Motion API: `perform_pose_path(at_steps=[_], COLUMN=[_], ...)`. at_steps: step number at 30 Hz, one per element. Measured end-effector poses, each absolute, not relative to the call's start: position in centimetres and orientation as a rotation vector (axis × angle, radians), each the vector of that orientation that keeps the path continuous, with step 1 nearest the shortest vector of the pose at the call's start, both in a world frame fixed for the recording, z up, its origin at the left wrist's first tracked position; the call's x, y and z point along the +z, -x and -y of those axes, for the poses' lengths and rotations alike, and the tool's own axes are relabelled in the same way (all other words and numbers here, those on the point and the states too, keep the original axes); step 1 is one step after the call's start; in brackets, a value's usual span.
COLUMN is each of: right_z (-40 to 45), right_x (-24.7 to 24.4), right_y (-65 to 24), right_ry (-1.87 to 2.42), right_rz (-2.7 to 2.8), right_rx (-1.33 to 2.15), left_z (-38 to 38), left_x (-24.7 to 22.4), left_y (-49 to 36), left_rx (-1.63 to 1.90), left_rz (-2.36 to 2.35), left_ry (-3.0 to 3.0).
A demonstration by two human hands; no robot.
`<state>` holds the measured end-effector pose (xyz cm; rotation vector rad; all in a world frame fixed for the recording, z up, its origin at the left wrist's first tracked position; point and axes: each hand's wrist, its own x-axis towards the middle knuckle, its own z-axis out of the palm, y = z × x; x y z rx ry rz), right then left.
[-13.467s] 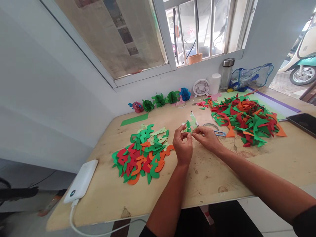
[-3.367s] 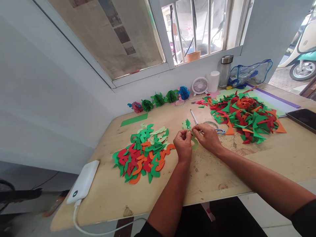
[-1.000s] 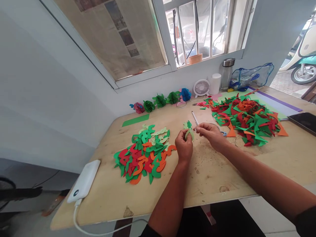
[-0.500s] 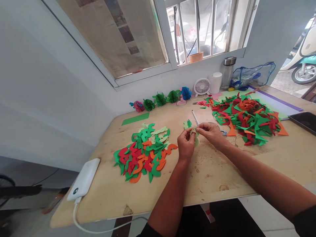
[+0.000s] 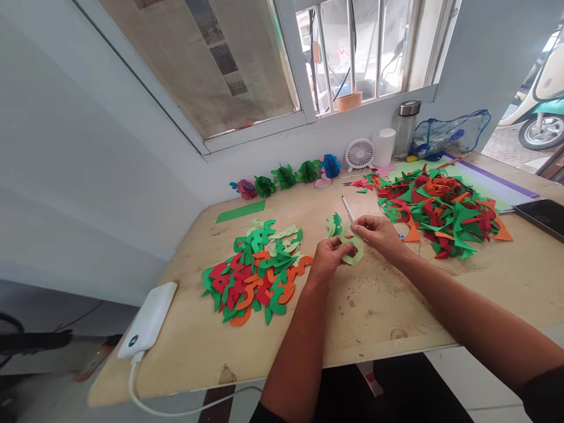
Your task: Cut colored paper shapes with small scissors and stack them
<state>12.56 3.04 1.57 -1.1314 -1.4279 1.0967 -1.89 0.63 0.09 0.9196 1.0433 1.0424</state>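
One white plastic power bank (image 5: 148,320), smooth with rounded corners, lies along the tabletop's left edge, towards the near left corner, with a cable (image 5: 132,385) drooping over the near edge. Right of it, a loose heap of cut paper shapes (image 5: 249,285) spreads in red, orange and two greens: matt, flat, mostly curved or wavy. Between this heap and the far edge lies a straight green strip (image 5: 240,211); folded paper figures (image 5: 285,176) with pleated bodies line the far edge.

Mid-tabletop, the left hand (image 5: 328,258) holds a pale green paper piece (image 5: 356,256) between thumb and fingers, just above the wood. The right hand (image 5: 381,238) has thumb and forefinger drawn together at the piece's upper end, seemingly pinching it. The piece curves round an opening. It should be very light, bendy and dry to the touch, likely to crease or tear where narrow; the broad lower curve looks the safest place for a light pinch. Just beyond the left hand sits a small green cluster of cut pieces (image 5: 333,224); a slim white pen (image 5: 348,209) lies beyond the right fingertips.

Towards the far right corner rises a mound of offcuts (image 5: 445,211), jagged and sharp-pointed. A glossy black phone (image 5: 544,217) lies at the right edge.
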Motion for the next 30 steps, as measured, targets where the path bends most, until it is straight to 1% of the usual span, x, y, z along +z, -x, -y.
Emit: perform_pose_path(at_steps=[4, 9, 13, 20, 25, 30], right_z=[-3.1, -3.0, -2.9, -2.8, -2.8, -2.7], right_x=[1.4, 1.4, 1.3, 0.7, 0.8, 0.9], right_y=[-12.6, -12.4, -12.0, -11.5, -11.5, -11.4], right_ry=[1.139, 1.133, 1.080, 1.054, 1.062, 1.063], right_rz=[1.409, 1.314, 1.233, 1.253, 1.256, 1.214], right_rx=[1.082, 1.114, 1.233, 1.262, 1.279, 1.288], left_z=[-0.6, -0.7, -0.5, -0.3, -0.6, -0.5], left_x=[0.1, 0.4, 0.9, 1.1, 0.6, 0.3], left_y=[1.7, 1.4, 1.2, 0.9, 0.9, 1.0], left_rx=[1.053, 1.206, 1.320, 1.441, 1.451, 1.365], left_rz=[-1.057, -1.153, -1.202, -1.152, -0.997, -0.929], left_ry=[-0.926, -0.891, -0.813, -0.690, -0.601, -0.576])
